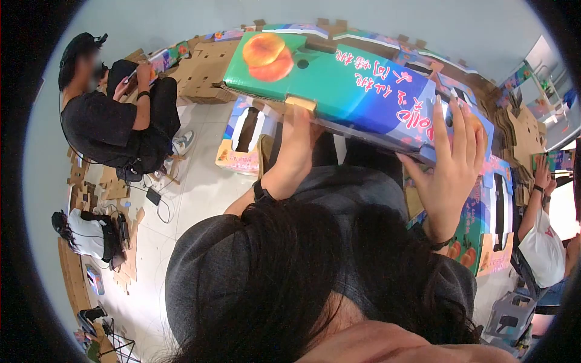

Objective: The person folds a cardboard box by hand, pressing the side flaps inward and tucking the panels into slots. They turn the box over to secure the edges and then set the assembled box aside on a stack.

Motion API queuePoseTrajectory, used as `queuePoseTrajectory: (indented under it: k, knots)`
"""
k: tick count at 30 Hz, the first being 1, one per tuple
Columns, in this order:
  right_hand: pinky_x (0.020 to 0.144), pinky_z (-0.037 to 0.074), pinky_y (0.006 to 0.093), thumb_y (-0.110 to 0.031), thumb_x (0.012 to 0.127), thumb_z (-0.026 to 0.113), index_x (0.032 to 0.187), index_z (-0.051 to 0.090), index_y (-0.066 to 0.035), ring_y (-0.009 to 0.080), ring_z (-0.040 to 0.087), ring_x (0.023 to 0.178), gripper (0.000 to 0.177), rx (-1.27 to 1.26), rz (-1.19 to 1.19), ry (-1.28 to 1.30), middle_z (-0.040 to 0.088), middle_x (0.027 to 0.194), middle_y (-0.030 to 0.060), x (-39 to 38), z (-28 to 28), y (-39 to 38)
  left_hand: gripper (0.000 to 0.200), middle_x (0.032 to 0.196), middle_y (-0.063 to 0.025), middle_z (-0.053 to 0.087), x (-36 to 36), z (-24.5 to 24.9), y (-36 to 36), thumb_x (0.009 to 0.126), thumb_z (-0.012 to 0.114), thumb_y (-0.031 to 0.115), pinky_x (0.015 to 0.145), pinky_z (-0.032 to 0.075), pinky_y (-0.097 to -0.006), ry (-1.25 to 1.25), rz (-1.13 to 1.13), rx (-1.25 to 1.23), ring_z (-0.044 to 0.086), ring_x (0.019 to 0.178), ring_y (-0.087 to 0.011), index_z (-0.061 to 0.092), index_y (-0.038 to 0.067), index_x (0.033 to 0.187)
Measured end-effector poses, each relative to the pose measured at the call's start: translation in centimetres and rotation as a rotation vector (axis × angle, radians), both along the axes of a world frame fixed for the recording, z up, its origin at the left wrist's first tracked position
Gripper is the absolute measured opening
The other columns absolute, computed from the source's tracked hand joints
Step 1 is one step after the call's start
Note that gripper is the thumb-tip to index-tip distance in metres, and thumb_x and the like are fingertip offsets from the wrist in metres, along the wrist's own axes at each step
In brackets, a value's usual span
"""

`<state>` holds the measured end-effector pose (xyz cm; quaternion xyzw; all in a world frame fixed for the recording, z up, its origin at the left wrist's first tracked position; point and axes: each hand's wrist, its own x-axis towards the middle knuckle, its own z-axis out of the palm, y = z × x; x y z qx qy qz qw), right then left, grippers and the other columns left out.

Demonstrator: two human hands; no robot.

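A green, blue and purple printed fruit carton (339, 78) with a peach picture is held up in front of my chest. Its lettering appears upside down. My left hand (298, 136) supports the near lower edge, thumb up by a small brown cardboard tab (300, 104); its other fingers are mostly hidden beneath. At the carton's right end my right hand (452, 142) is wrapped over the corner, fingers on the printed face and thumb at the lower edge. Another carton with a slotted handle (241, 136) stands on the floor past my left wrist.
More printed cartons (471, 227) stand to my right. Flattened brown cardboard (209, 71) lies along the wall. A seated person in black (115, 121) handles a carton at left; another person in white (88, 233) is below. A grey plastic stool (508, 317) is lower right, near a third person.
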<state>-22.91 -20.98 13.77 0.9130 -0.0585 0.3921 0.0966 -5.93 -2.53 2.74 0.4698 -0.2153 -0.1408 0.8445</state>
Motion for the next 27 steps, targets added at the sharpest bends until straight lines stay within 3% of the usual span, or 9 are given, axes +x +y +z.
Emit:
queuePoseTrajectory:
  k: [2, 5, 11, 14, 20, 26, 27]
  knots:
    - [0.115, 0.028, 0.0538, -0.026, 0.057, 0.089, 0.145, 0.053, -0.013, 0.0334, 0.042, 0.141, 0.096, -0.005, -0.011, 0.031, 0.050, 0.148, 0.0136, -0.2, 0.1, -0.1, 0.091, 0.149, -0.0069, 0.046, 0.0, -0.1, -0.2, 0.092, 0.035, 0.080, 0.111, 0.037, -0.0441, -0.010, 0.012, -0.021, 0.047, 0.134, -0.0226, 0.029, 0.013, 0.153]
    - [0.116, 0.028, 0.0531, -0.026, 0.057, 0.087, 0.145, 0.052, -0.010, 0.0354, 0.042, 0.141, 0.097, -0.036, -0.033, 0.050, 0.049, 0.149, 0.0160, -0.5, 0.2, 0.1, 0.061, 0.140, -0.0059, 0.050, 0.0, -0.4, 0.0, 0.105, 0.046, 0.054, 0.106, 0.044, -0.0400, -0.025, -0.018, -0.151, 0.053, 0.126, -0.0194, 0.033, 0.012, 0.148]
    - [0.116, 0.028, 0.0530, -0.019, 0.054, 0.087, 0.144, 0.053, -0.009, 0.0353, 0.041, 0.141, 0.097, -0.038, -0.035, 0.038, 0.049, 0.148, 0.0157, -0.4, 0.1, 0.2, 0.067, 0.141, -0.0054, 0.049, 0.1, -0.4, 0.2, 0.102, 0.049, 0.057, 0.108, 0.043, -0.0404, 0.014, -0.010, -0.140, 0.051, 0.128, -0.0193, 0.032, 0.012, 0.149]
    - [0.116, 0.029, 0.0529, -0.016, 0.053, 0.087, 0.143, 0.054, -0.009, 0.0350, 0.042, 0.141, 0.096, -0.033, -0.025, 0.024, 0.049, 0.149, 0.0156, -0.2, 0.1, 0.2, 0.084, 0.147, -0.0091, 0.048, 0.5, -1.1, 0.0, 0.097, 0.031, 0.075, 0.113, 0.037, -0.0458, -0.034, 0.018, -0.071, 0.049, 0.132, -0.0245, 0.030, 0.012, 0.152]
    - [0.117, 0.027, 0.0532, -0.017, 0.054, 0.088, 0.143, 0.057, -0.017, 0.0316, 0.043, 0.141, 0.094, 0.017, -0.014, -0.009, 0.052, 0.146, 0.0130, 0.0, -0.1, 0.1, 0.095, 0.146, -0.0080, 0.048, 0.4, -0.4, 0.5, 0.088, 0.038, 0.084, 0.111, 0.038, -0.0460, -0.084, -0.056, -0.032, 0.047, 0.134, -0.0247, 0.033, 0.013, 0.152]
    - [0.116, 0.029, 0.0529, -0.015, 0.053, 0.088, 0.141, 0.059, -0.017, 0.0317, 0.045, 0.139, 0.092, 0.030, 0.014, -0.052, 0.053, 0.145, 0.0125, -0.1, -0.3, -0.3, 0.087, 0.134, -0.0025, 0.054, 0.6, -1.5, 0.7, 0.082, 0.060, 0.078, 0.111, 0.039, -0.0497, -0.057, -0.138, -0.194, 0.052, 0.125, -0.0221, 0.044, 0.016, 0.141]
    - [0.115, 0.030, 0.0529, -0.014, 0.053, 0.088, 0.140, 0.060, -0.017, 0.0317, 0.046, 0.139, 0.092, 0.038, 0.016, -0.054, 0.054, 0.145, 0.0125, -0.1, -0.2, -0.3, 0.084, 0.138, -0.0031, 0.051, 1.1, -2.3, 0.8, 0.086, 0.062, 0.071, 0.111, 0.040, -0.0481, -0.092, -0.182, -0.215, 0.050, 0.127, -0.0221, 0.040, 0.015, 0.144]
